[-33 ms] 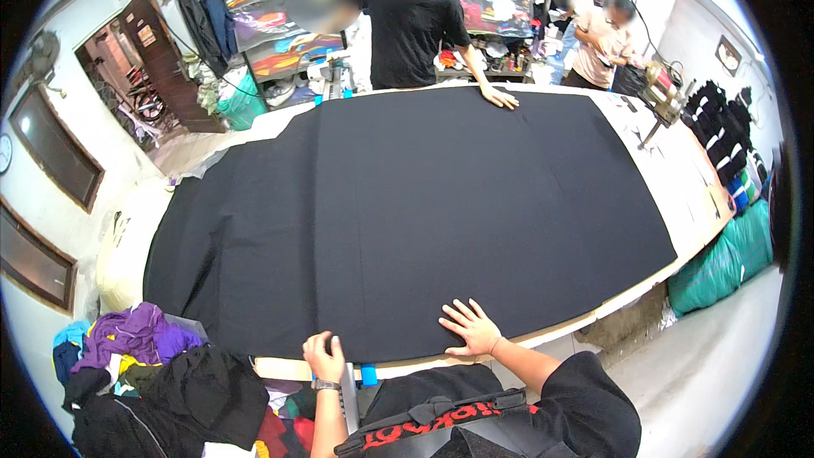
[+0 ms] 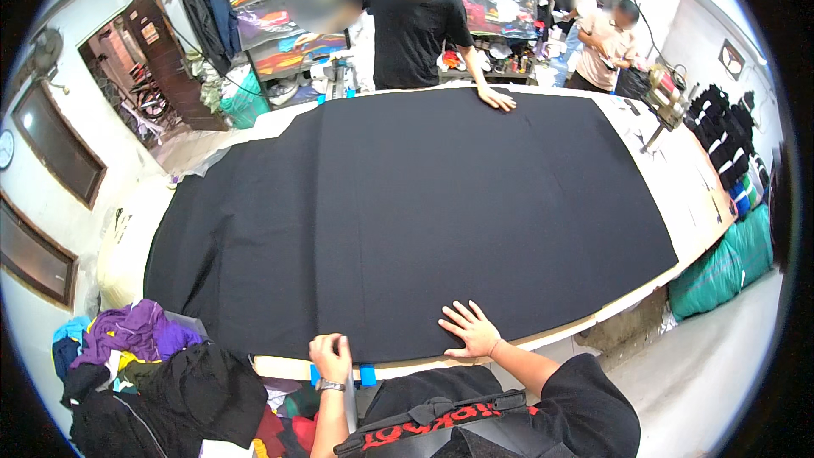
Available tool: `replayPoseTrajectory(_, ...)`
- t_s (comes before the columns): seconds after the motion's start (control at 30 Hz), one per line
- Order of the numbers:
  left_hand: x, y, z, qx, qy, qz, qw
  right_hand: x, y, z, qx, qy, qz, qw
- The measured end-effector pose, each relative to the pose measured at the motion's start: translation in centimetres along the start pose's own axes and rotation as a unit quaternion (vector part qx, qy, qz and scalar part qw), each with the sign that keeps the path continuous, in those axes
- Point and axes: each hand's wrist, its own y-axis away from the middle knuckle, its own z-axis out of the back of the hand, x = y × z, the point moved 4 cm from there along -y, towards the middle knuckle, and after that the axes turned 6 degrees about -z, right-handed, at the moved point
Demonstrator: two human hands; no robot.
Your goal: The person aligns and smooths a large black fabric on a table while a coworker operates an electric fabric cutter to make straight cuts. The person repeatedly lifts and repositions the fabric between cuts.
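Observation:
A large black fabric sheet (image 2: pixel 466 203) covers most of the cutting table (image 2: pixel 691 187), with creases and folds over its left part. At the near edge, my left hand (image 2: pixel 331 356) rests against the fabric with fingers loosely bent and thumb apart. Farther right, my right hand (image 2: pixel 466 329) lies flat on the fabric, fingers spread, holding nothing. Across the table, a person in a black T-shirt (image 2: pixel 415 47) touches the fabric's far edge with one hand (image 2: pixel 496 99). Blue clamps (image 2: pixel 367 375) show at the near edge beside my left hand.
A pile of clothes (image 2: pixel 144 373) lies at the near left. A cutting machine (image 2: pixel 666 93) stands at the table's right end, beside green bags (image 2: pixel 721 263). Behind are shelves (image 2: pixel 496 8) of bagged garments, another person (image 2: pixel 606 42) and a doorway (image 2: pixel 127 68).

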Motion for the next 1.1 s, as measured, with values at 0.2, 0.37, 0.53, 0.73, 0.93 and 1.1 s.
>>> replayPoseTrajectory(0.2,-6.6,2.0,-5.4,0.227,0.023,0.049,0.972,-0.2,-0.1,0.3,0.010,-0.013,0.003,1.000)
replayPoseTrajectory(0.37,-6.5,2.0,-6.5,0.248,0.005,0.054,0.967,-1.3,-0.9,1.2,-0.020,-0.009,0.004,1.000)
replayPoseTrajectory(0.53,-6.3,2.3,-6.1,0.236,0.024,0.047,0.970,-1.0,-1.1,1.2,-0.013,-0.012,0.002,1.000)
replayPoseTrajectory(0.73,-8.6,1.5,-5.8,0.203,0.151,0.099,0.962,-1.0,-1.3,0.8,-0.017,-0.014,0.000,1.000)
replayPoseTrajectory(0.93,-12.8,-2.5,-6.5,0.173,0.305,0.127,0.928,-0.7,-1.6,1.1,-0.041,-0.048,0.005,0.998)
replayPoseTrajectory(1.1,-13.5,-7.3,-7.7,0.116,0.345,0.102,0.926,0.8,-3.3,1.3,-0.068,-0.098,-0.042,0.992)
